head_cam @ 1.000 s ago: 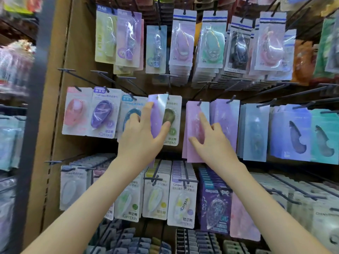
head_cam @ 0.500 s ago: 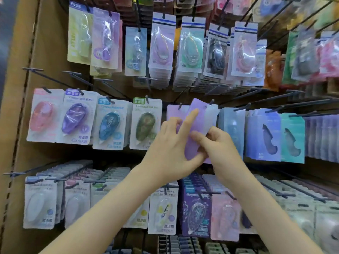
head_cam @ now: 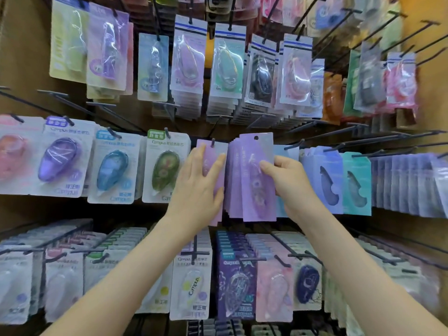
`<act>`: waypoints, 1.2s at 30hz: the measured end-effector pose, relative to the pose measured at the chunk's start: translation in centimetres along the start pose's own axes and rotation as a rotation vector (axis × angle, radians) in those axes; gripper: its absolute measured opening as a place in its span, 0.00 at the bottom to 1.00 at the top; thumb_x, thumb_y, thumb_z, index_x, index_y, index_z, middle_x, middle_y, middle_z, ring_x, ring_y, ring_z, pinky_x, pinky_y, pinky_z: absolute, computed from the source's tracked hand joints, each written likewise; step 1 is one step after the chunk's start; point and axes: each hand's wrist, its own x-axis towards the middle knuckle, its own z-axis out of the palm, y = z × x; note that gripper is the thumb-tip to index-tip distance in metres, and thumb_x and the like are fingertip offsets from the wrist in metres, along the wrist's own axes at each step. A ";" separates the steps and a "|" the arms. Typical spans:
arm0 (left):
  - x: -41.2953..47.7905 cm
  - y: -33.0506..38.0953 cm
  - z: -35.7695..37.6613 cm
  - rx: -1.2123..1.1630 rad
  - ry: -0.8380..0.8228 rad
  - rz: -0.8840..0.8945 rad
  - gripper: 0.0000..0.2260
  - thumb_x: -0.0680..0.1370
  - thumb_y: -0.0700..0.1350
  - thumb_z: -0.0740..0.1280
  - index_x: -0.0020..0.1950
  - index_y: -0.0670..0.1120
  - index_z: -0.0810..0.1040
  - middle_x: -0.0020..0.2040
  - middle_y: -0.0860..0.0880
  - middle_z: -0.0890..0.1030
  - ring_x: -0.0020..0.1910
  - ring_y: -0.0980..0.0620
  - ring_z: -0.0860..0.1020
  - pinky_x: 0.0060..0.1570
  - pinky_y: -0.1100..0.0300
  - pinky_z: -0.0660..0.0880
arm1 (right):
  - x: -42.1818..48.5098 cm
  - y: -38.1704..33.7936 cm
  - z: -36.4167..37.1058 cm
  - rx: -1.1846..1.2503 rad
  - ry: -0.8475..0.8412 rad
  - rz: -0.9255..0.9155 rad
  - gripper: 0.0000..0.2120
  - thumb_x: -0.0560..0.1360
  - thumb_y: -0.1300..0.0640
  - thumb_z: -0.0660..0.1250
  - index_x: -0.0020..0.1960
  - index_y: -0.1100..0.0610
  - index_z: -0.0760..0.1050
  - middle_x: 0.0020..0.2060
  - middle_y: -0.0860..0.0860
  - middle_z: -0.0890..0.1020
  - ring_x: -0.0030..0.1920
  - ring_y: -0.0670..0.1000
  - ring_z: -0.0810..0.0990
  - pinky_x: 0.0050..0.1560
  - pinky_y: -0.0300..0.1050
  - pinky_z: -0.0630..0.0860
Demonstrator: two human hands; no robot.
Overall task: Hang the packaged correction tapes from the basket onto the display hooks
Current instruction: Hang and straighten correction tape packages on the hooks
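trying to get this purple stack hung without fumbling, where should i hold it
Pinch the purple stack by its right edge around mid-height, thumb on the front face and fingers behind, coming from the right as the right hand does. The cards are flat and thin, so a pinch across the faces keeps them together, and the hang hole at the top is left clear.
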 end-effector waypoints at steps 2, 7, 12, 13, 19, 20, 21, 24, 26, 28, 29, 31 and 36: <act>0.0 -0.2 -0.1 0.009 0.014 0.016 0.28 0.72 0.45 0.66 0.72 0.44 0.68 0.72 0.32 0.63 0.68 0.31 0.66 0.65 0.40 0.65 | 0.3 0.0 0.1 0.000 0.009 0.007 0.16 0.74 0.51 0.65 0.45 0.66 0.75 0.39 0.59 0.78 0.39 0.55 0.76 0.41 0.47 0.67; 0.1 -0.5 -0.1 -0.007 0.042 0.038 0.27 0.71 0.46 0.65 0.71 0.43 0.70 0.73 0.32 0.61 0.71 0.31 0.62 0.67 0.40 0.62 | 0.7 -0.1 -0.1 0.017 -0.040 0.073 0.09 0.78 0.56 0.64 0.43 0.59 0.77 0.40 0.57 0.80 0.39 0.54 0.78 0.40 0.44 0.69; 0.3 0.2 0.0 -0.065 0.013 -0.010 0.29 0.71 0.47 0.64 0.72 0.42 0.69 0.74 0.33 0.58 0.73 0.32 0.59 0.69 0.37 0.61 | 0.9 0.3 0.0 -0.164 0.030 0.039 0.06 0.78 0.54 0.65 0.52 0.54 0.70 0.42 0.50 0.77 0.40 0.47 0.75 0.36 0.40 0.68; 0.3 0.3 0.1 -0.062 0.005 -0.016 0.29 0.71 0.48 0.64 0.72 0.42 0.69 0.75 0.33 0.58 0.74 0.33 0.58 0.69 0.37 0.60 | 0.8 0.6 0.1 -0.200 0.083 -0.023 0.10 0.78 0.56 0.65 0.56 0.53 0.68 0.41 0.49 0.75 0.41 0.46 0.75 0.36 0.39 0.68; 0.2 0.3 0.4 -0.082 -0.007 -0.021 0.30 0.73 0.44 0.71 0.73 0.42 0.66 0.76 0.34 0.54 0.76 0.35 0.53 0.70 0.37 0.55 | -1.7 2.8 1.9 -0.646 0.086 -0.514 0.28 0.79 0.49 0.62 0.76 0.50 0.57 0.70 0.53 0.63 0.68 0.52 0.59 0.67 0.46 0.60; 0.2 0.3 0.4 -0.076 -0.007 -0.018 0.31 0.73 0.44 0.72 0.74 0.43 0.66 0.76 0.34 0.54 0.76 0.35 0.53 0.70 0.38 0.54 | -1.8 2.9 2.2 -0.726 0.050 -0.512 0.31 0.79 0.48 0.62 0.78 0.49 0.53 0.73 0.53 0.59 0.69 0.52 0.55 0.69 0.46 0.57; 0.2 0.4 0.3 -0.069 -0.013 -0.018 0.31 0.73 0.45 0.72 0.74 0.43 0.66 0.76 0.34 0.53 0.76 0.35 0.52 0.70 0.38 0.54 | -1.7 3.0 2.4 -0.777 0.029 -0.505 0.34 0.78 0.47 0.62 0.78 0.49 0.50 0.74 0.54 0.56 0.70 0.53 0.53 0.70 0.46 0.55; 0.0 0.3 -0.2 -0.028 -0.028 -0.009 0.32 0.71 0.44 0.73 0.73 0.41 0.66 0.75 0.32 0.55 0.74 0.33 0.55 0.69 0.38 0.57 | -1.3 3.1 2.6 -0.868 -0.003 -0.484 0.37 0.78 0.49 0.63 0.79 0.50 0.45 0.76 0.55 0.53 0.72 0.55 0.51 0.72 0.49 0.53; -0.6 0.4 -0.6 -0.001 -0.033 0.006 0.32 0.71 0.45 0.74 0.72 0.40 0.68 0.74 0.30 0.58 0.73 0.31 0.59 0.68 0.37 0.60 | -1.5 3.1 2.6 -0.890 -0.027 -0.437 0.38 0.78 0.49 0.63 0.79 0.49 0.43 0.77 0.55 0.50 0.74 0.56 0.49 0.73 0.53 0.50; -1.7 0.7 -1.4 0.021 -0.036 0.009 0.30 0.72 0.51 0.69 0.72 0.41 0.69 0.74 0.32 0.60 0.72 0.32 0.61 0.68 0.39 0.62 | -2.4 3.0 2.9 -0.864 -0.014 -0.427 0.38 0.78 0.49 0.63 0.79 0.48 0.43 0.77 0.56 0.47 0.76 0.56 0.45 0.74 0.55 0.47; -2.6 0.8 -1.9 0.015 -0.030 -0.006 0.30 0.73 0.54 0.66 0.72 0.42 0.68 0.74 0.33 0.60 0.72 0.34 0.61 0.69 0.41 0.61 | -3.0 2.8 3.3 -0.832 0.003 -0.452 0.38 0.77 0.50 0.64 0.79 0.48 0.44 0.77 0.56 0.47 0.76 0.56 0.44 0.74 0.55 0.46; -4.9 0.5 -3.4 -0.033 -0.014 -0.067 0.28 0.76 0.55 0.61 0.73 0.44 0.66 0.75 0.36 0.59 0.74 0.38 0.59 0.70 0.47 0.58 | -4.9 2.2 4.7 -0.736 0.024 -0.533 0.38 0.75 0.54 0.66 0.79 0.50 0.48 0.77 0.57 0.50 0.76 0.57 0.47 0.74 0.56 0.48; -13.8 -2.6 -8.9 -0.040 -0.028 -0.218 0.26 0.77 0.52 0.61 0.74 0.47 0.65 0.76 0.42 0.58 0.76 0.49 0.56 0.70 0.55 0.56 | -11.5 1.0 11.7 -0.461 -0.002 -0.778 0.33 0.70 0.61 0.68 0.74 0.57 0.64 0.70 0.61 0.67 0.70 0.59 0.61 0.69 0.56 0.62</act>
